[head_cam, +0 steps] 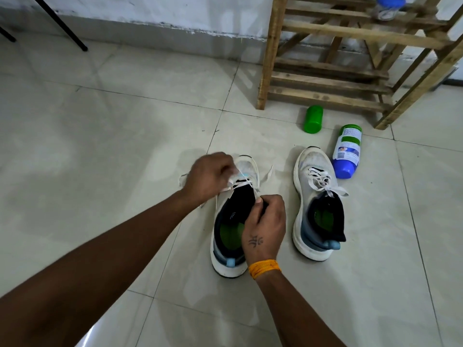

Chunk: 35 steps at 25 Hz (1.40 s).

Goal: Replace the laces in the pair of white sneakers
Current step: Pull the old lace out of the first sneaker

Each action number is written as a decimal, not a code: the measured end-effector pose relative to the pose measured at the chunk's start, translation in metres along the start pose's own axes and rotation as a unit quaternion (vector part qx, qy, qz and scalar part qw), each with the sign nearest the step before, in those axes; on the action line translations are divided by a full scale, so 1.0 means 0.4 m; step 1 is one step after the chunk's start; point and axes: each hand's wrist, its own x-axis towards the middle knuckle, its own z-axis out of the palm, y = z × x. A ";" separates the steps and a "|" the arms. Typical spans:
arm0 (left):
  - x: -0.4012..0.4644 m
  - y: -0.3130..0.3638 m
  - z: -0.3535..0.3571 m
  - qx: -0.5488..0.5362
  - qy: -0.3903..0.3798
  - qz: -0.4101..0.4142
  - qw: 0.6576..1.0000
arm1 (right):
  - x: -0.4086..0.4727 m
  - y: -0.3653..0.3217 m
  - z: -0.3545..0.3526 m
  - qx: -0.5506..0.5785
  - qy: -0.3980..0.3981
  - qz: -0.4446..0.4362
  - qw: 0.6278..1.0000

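Observation:
Two white sneakers stand on the tiled floor, toes pointing away from me. The left sneaker [231,226] has a black tongue, a green insole and a mostly unthreaded white lace [342,175] trailing beside its toe. My left hand [209,177] pinches the lace over the toe end of the eyelets. My right hand [265,226] grips the black tongue and the shoe's right edge near the lace. The right sneaker [317,204] sits apart, fully laced, with its bow [328,187] tied.
A blue and green bottle [347,151] lies on its side just beyond the right sneaker's toe. A green cap [313,119] lies farther back. A wooden rack [333,58] stands at the back right against the wall. Black legs [62,23] cross the back left.

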 end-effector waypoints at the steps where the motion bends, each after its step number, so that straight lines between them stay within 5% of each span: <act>1: 0.007 -0.022 -0.012 -0.028 0.080 -0.121 0.989 | 0.003 -0.002 0.003 0.003 0.000 0.002 1.000; 3: -0.002 -0.071 -0.026 0.062 0.085 -0.279 0.955 | 0.000 -0.007 0.009 0.008 -0.002 0.005 1.000; 4: -0.017 -0.082 -0.025 0.107 0.050 -0.268 0.956 | -0.003 -0.011 0.013 0.011 -0.005 0.007 1.000; 8: -0.045 0.000 -0.013 0.094 -0.069 0.076 0.990 | -0.009 -0.018 0.026 0.023 -0.003 0.014 1.000; 10: -0.041 0.025 -0.002 0.104 -0.102 0.146 0.978 | -0.011 -0.016 0.026 0.023 -0.002 0.016 1.000; 12: -0.038 -0.001 0.006 0.111 -0.029 0.050 0.992 | -0.008 -0.016 0.020 0.026 0.003 0.022 0.999; 14: -0.028 -0.053 -0.010 0.118 0.053 -0.148 0.981 | -0.005 -0.019 0.019 0.025 0.007 0.030 0.999; 16: -0.031 -0.085 -0.025 0.139 0.037 -0.248 0.958 | -0.010 -0.020 0.017 0.024 0.012 0.037 0.999; 23: -0.072 0.100 -0.019 -0.029 0.050 -0.139 0.989 | -0.007 -0.013 0.005 0.041 0.023 0.049 0.998; 27: -0.169 0.161 -0.017 0.045 -0.015 -0.104 0.993 | 0.032 -0.013 -0.014 0.028 0.003 0.068 0.997; 30: -0.200 0.135 -0.001 0.032 0.035 -0.110 0.993 | 0.101 -0.021 -0.019 -0.048 -0.115 -0.001 0.992; 33: -0.206 0.127 0.013 -0.051 0.125 -0.166 0.977 | 0.175 -0.044 0.008 -0.188 -0.332 -0.102 0.919; 35: -0.214 0.126 0.021 -0.080 0.156 -0.191 0.966 | 0.220 -0.057 0.029 -0.225 -0.384 -0.106 0.889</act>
